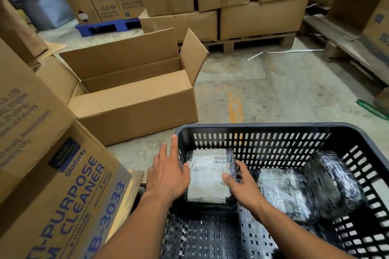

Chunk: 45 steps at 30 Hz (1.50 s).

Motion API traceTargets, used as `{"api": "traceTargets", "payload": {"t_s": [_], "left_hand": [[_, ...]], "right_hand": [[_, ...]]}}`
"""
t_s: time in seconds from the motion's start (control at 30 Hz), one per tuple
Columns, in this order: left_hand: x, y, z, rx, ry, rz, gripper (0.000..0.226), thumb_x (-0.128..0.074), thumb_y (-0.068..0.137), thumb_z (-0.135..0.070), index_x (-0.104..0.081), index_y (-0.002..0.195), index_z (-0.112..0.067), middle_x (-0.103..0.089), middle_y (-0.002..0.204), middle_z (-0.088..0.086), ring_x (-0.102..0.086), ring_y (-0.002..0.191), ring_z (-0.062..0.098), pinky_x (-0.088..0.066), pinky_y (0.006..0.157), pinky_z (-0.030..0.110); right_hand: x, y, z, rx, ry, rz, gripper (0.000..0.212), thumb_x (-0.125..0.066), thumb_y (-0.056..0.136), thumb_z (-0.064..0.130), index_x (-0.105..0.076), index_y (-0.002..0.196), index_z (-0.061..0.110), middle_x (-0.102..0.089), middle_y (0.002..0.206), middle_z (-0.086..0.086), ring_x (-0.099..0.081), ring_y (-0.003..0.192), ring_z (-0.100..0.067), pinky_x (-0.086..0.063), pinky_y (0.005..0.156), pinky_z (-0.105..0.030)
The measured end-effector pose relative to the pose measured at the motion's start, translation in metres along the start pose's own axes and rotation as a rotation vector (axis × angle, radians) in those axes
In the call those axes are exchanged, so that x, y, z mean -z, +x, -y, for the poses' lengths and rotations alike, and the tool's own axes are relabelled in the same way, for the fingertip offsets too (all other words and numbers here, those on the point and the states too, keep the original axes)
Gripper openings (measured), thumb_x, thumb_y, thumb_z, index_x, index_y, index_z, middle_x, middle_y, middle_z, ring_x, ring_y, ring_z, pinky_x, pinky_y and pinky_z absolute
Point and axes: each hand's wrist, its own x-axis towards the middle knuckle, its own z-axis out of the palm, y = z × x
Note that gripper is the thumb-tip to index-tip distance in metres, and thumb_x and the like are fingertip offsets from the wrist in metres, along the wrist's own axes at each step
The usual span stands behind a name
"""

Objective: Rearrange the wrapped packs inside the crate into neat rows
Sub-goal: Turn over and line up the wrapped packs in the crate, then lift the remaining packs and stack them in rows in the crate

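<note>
While the open cardboard box (134, 90) off to the left stands idle on the floor, all the action is down in the dark slotted crate (252, 127). Left hand (166, 171) first: fingers spread wide, index finger reaching up along the crate's far-left corner, thumb pressed to the left edge of the labelled pack (208, 176). That pack lies flat in the far-left corner, white label and barcode up. On its other side, the right hand (242, 183) has its thumb on the top face and its fingers curled loosely against the right edge. So that's a two-sided brace, both hands partly open, neither one wrapped around it; whether it's lifted off the floor of the crate, I can't tell.

Moving right, a second pack (282, 191) lies flat just beside the right hand, turned slightly askew, and a third pack (334, 183) leans tilted towards the right wall. By my reckoning we're early to midway: one pack being squared into the corner, two left to line up next to it.
</note>
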Motion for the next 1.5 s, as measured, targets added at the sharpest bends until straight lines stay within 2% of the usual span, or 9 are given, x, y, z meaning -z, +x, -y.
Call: {"api": "traceTargets", "payload": {"t_s": [0.17, 0.27, 0.43, 0.53, 0.67, 1.07, 1.17, 1.3, 1.5], "left_hand": [[0.0, 0.003, -0.003, -0.044, 0.148, -0.031, 0.083, -0.041, 0.101, -0.048, 0.014, 0.162, -0.032, 0.002, 0.173, 0.012, -0.005, 0.158, 0.035, -0.015, 0.125, 0.051], [-0.006, 0.003, -0.012, -0.284, 0.362, -0.1, 0.078, -0.035, 0.101, -0.05, 0.013, 0.161, -0.035, 0.015, 0.172, 0.01, 0.014, 0.158, 0.032, 0.005, 0.127, 0.05], [-0.037, 0.005, -0.047, -0.364, 0.264, -0.042, 0.075, -0.03, 0.102, -0.053, 0.012, 0.162, -0.035, 0.013, 0.173, 0.009, 0.015, 0.158, 0.028, 0.01, 0.127, 0.045], [-0.066, 0.005, -0.055, -0.312, 0.195, 0.087, 0.076, -0.026, 0.1, -0.061, 0.014, 0.161, -0.038, 0.018, 0.172, 0.006, 0.02, 0.157, 0.027, 0.012, 0.126, 0.044], [-0.1, 0.004, -0.047, -0.255, 0.22, 0.128, 0.075, -0.008, 0.094, -0.072, 0.023, 0.156, -0.043, 0.035, 0.166, 0.003, 0.037, 0.149, 0.025, 0.019, 0.124, 0.048], [-0.114, 0.008, -0.044, -0.245, 0.225, 0.028, 0.076, 0.0, 0.086, -0.074, 0.031, 0.15, -0.047, 0.035, 0.166, 0.001, 0.037, 0.15, 0.022, 0.015, 0.124, 0.049], [-0.113, 0.009, -0.043, -0.244, 0.239, 0.037, 0.076, 0.0, 0.086, -0.074, 0.033, 0.148, -0.046, 0.036, 0.165, 0.003, 0.038, 0.15, 0.023, 0.016, 0.124, 0.05], [-0.109, 0.011, -0.043, -0.234, 0.241, 0.075, 0.079, 0.0, 0.085, -0.076, 0.029, 0.152, -0.044, 0.036, 0.165, 0.003, 0.038, 0.149, 0.024, 0.017, 0.124, 0.05], [-0.1, 0.016, -0.045, -0.222, 0.218, 0.207, 0.078, -0.01, 0.088, -0.076, 0.032, 0.147, -0.047, 0.04, 0.163, 0.001, 0.041, 0.147, 0.023, 0.024, 0.12, 0.048]], "right_hand": [[0.006, 0.006, 0.001, -0.011, -0.029, 0.044, 0.073, -0.064, 0.096, 0.046, -0.025, 0.156, 0.035, -0.039, 0.161, -0.008, -0.045, 0.141, -0.03, -0.035, 0.118, -0.055], [0.021, 0.007, 0.003, -0.028, -0.067, 0.101, 0.073, -0.065, 0.092, 0.053, -0.03, 0.155, 0.038, -0.046, 0.156, -0.006, -0.053, 0.133, -0.029, -0.038, 0.115, -0.058], [0.066, 0.009, -0.002, 0.036, -0.28, 0.0, 0.058, -0.061, 0.093, 0.056, -0.046, 0.147, 0.036, -0.062, 0.135, -0.005, -0.063, 0.116, -0.022, -0.053, 0.093, -0.04], [0.092, 0.016, -0.021, 0.026, -0.559, -0.084, 0.055, -0.06, 0.096, 0.049, -0.045, 0.148, 0.037, -0.045, 0.155, -0.013, -0.045, 0.14, -0.033, -0.039, 0.115, -0.057], [0.101, 0.02, -0.048, 0.009, -0.863, -0.06, 0.062, -0.057, 0.094, 0.058, -0.036, 0.151, 0.049, -0.023, 0.166, -0.007, -0.022, 0.152, -0.03, -0.023, 0.123, -0.061], [0.066, 0.04, -0.091, -0.088, -1.309, -0.011, 0.094, -0.058, 0.082, 0.075, 0.003, 0.153, 0.061, 0.021, 0.168, -0.019, 0.015, 0.152, -0.052, 0.007, 0.113, -0.077], [0.063, 0.037, -0.084, -0.103, -1.324, -0.027, 0.08, -0.067, 0.088, 0.048, -0.019, 0.152, 0.058, 0.01, 0.17, -0.019, 0.009, 0.153, -0.052, 0.001, 0.116, -0.079], [0.069, 0.027, -0.055, -0.108, -1.236, 0.022, 0.065, -0.066, 0.088, 0.046, -0.039, 0.146, 0.052, 0.0, 0.171, -0.018, 0.0, 0.154, -0.05, -0.004, 0.117, -0.077], [0.103, -0.001, -0.005, -0.073, -1.006, -0.106, 0.031, -0.062, 0.09, 0.051, -0.056, 0.121, 0.045, -0.028, 0.16, -0.011, -0.045, 0.136, -0.035, -0.048, 0.107, -0.058]]}}
